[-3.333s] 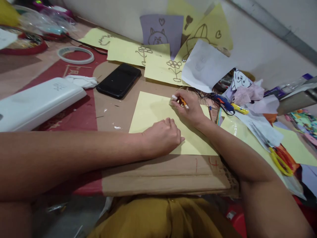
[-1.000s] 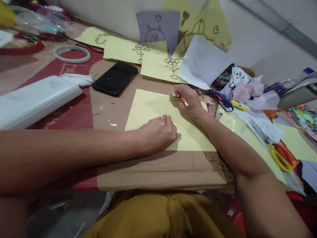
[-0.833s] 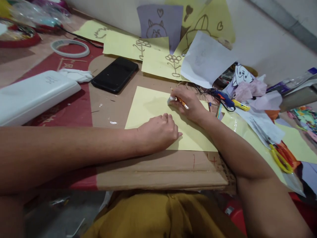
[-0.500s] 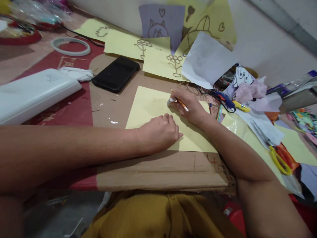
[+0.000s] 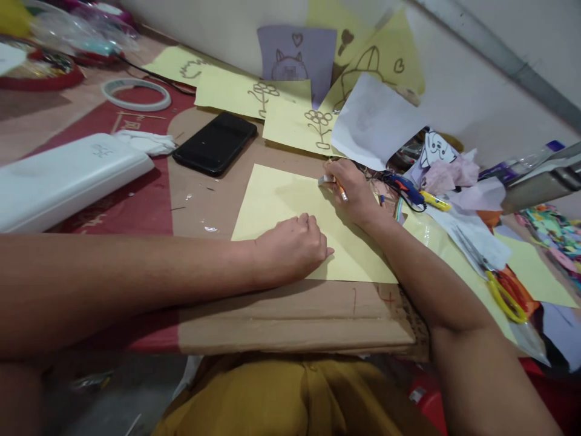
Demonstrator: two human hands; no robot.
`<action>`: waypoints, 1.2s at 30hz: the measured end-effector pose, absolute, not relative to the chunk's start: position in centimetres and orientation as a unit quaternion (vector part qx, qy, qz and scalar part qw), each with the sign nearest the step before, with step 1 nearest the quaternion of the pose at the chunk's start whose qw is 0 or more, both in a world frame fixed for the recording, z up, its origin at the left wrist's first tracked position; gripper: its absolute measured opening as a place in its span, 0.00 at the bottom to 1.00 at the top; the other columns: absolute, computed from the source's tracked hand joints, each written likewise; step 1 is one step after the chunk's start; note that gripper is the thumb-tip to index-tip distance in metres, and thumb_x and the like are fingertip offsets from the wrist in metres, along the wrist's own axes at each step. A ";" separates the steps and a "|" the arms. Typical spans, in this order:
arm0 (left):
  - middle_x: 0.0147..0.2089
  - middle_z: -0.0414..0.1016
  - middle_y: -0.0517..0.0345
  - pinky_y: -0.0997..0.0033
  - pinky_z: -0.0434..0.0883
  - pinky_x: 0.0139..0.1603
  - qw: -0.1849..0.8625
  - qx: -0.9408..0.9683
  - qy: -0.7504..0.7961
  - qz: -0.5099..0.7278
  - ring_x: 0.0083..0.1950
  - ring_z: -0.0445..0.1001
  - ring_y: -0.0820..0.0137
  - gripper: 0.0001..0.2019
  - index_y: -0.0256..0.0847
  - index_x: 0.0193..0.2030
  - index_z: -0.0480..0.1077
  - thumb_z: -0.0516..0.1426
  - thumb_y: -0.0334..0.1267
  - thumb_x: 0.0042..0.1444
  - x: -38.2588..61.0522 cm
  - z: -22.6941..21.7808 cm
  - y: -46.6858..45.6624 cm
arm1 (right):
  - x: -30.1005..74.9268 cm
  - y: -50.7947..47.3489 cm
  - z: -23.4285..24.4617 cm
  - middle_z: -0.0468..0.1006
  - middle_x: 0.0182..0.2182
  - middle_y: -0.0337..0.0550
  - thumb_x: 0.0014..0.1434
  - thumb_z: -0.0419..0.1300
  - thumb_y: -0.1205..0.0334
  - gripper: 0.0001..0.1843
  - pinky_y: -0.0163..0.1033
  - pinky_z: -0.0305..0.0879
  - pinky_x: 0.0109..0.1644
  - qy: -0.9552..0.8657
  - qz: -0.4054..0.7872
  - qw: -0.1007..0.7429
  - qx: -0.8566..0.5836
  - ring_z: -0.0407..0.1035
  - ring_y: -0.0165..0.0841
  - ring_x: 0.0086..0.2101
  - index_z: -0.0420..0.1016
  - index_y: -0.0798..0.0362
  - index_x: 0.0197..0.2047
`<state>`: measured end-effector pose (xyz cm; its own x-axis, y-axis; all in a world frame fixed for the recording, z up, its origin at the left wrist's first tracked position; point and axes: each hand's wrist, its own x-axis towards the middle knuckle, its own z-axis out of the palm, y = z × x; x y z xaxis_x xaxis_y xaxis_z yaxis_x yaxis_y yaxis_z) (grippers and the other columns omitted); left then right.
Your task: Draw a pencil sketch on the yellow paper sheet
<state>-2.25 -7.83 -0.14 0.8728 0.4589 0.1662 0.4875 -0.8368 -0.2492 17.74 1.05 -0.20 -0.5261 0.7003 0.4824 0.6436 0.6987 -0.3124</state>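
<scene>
A yellow sheet of paper (image 5: 267, 194) lies on the cardboard-covered table in front of me. My left hand (image 5: 295, 248) rests on its lower middle with the fingers curled in and one fingertip poking out to the right. My right hand (image 5: 351, 184) is over the sheet's upper right part, closed around an orange pencil (image 5: 342, 192). A small whitish block (image 5: 325, 180) also shows at its fingertips, close to the paper; its kind is hard to tell. No lines are visible on the uncovered part of the sheet.
A black phone (image 5: 215, 142), a white power bank (image 5: 72, 178) and a tape roll (image 5: 135, 95) lie left. Behind are yellow sheets with flower drawings (image 5: 290, 124). To the right are yellow-handled scissors (image 5: 506, 297), a blue glue gun (image 5: 403, 186) and paper scraps.
My right hand has shifted slightly to the right on the sheet, with the pencil and whitish block still in it. My left hand stays in place. The view has tilted a little.
</scene>
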 end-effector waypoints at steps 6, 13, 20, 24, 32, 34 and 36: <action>0.39 0.80 0.34 0.61 0.71 0.32 0.157 -0.954 -0.249 -0.059 0.40 0.80 0.53 0.23 0.25 0.44 0.78 0.46 0.39 0.75 -2.3 -0.5 -7.7 | 17.2 0.7 -0.4 0.70 0.35 0.41 0.60 0.54 0.71 0.09 0.43 0.61 0.43 -0.877 0.093 0.267 -0.389 0.64 0.36 0.37 0.60 0.46 0.36; 0.36 0.78 0.37 0.63 0.71 0.30 0.154 -0.952 -0.250 -0.083 0.37 0.78 0.55 0.21 0.27 0.40 0.77 0.50 0.41 0.73 -2.3 -0.6 -7.7 | 18.7 1.8 -1.2 0.75 0.42 0.48 0.58 0.52 0.73 0.12 0.45 0.63 0.48 -0.826 0.001 0.309 -0.472 0.67 0.41 0.43 0.64 0.48 0.41; 0.35 0.78 0.40 0.65 0.68 0.29 0.156 -0.958 -0.234 -0.061 0.36 0.77 0.57 0.19 0.29 0.38 0.76 0.50 0.39 0.73 -2.4 0.0 -7.6 | 18.5 1.5 2.1 0.79 0.38 0.46 0.59 0.57 0.67 0.05 0.43 0.63 0.46 -0.808 0.044 0.258 -0.529 0.68 0.38 0.39 0.67 0.49 0.39; 0.35 0.77 0.43 0.65 0.65 0.27 0.166 -0.956 -0.231 -0.076 0.35 0.78 0.57 0.13 0.29 0.40 0.76 0.54 0.36 0.70 -2.4 0.1 -7.7 | 19.9 0.3 3.8 0.79 0.35 0.42 0.58 0.60 0.64 0.04 0.42 0.61 0.43 -0.791 0.060 0.233 -0.563 0.68 0.36 0.36 0.71 0.49 0.39; 0.36 0.77 0.42 0.67 0.62 0.28 0.145 -0.953 -0.248 -0.094 0.37 0.77 0.57 0.17 0.29 0.38 0.77 0.54 0.40 0.72 -2.4 -0.3 -7.8 | 26.6 -2.9 3.4 0.79 0.33 0.41 0.55 0.63 0.58 0.07 0.42 0.62 0.43 -0.722 0.063 0.214 -0.654 0.70 0.37 0.35 0.75 0.50 0.37; 0.36 0.77 0.41 0.66 0.63 0.29 0.138 -0.952 -0.255 -0.099 0.38 0.76 0.57 0.17 0.29 0.38 0.77 0.55 0.41 0.71 -2.4 -0.3 -7.8 | 28.0 -3.4 2.8 0.79 0.32 0.41 0.56 0.62 0.56 0.08 0.42 0.62 0.42 -0.713 0.057 0.217 -0.665 0.70 0.37 0.35 0.75 0.50 0.36; 0.37 0.77 0.41 0.66 0.64 0.31 0.134 -0.952 -0.259 -0.095 0.40 0.75 0.56 0.17 0.29 0.39 0.77 0.55 0.41 0.72 -2.4 -0.2 -7.8 | 29.0 -3.6 2.4 0.79 0.32 0.42 0.57 0.62 0.54 0.09 0.43 0.62 0.41 -0.700 0.057 0.215 -0.678 0.70 0.37 0.35 0.75 0.51 0.35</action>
